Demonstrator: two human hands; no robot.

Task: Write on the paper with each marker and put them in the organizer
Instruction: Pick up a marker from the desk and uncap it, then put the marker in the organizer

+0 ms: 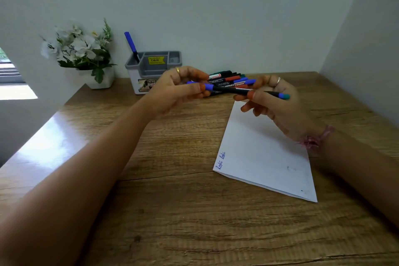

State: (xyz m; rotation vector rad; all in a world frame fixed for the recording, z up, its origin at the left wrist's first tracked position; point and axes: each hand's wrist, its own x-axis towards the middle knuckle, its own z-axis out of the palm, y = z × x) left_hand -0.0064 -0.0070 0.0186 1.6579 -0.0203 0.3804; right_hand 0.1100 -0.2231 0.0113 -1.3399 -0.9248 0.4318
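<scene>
Both hands hold one marker (232, 90) level above the counter (172, 201), long axis left-right, left hand (179, 90) pinching its blue cap end, right hand (272, 101) pinching the barrel, paper (265, 157) directly below, organizer (151, 71) behind-left.

The wooden table (172, 211) stands in a corner. On it lie a white paper (265, 157) with blue writing, a pile of markers (228, 79), a grey organizer (149, 71) and a white flower pot (101, 81).
</scene>
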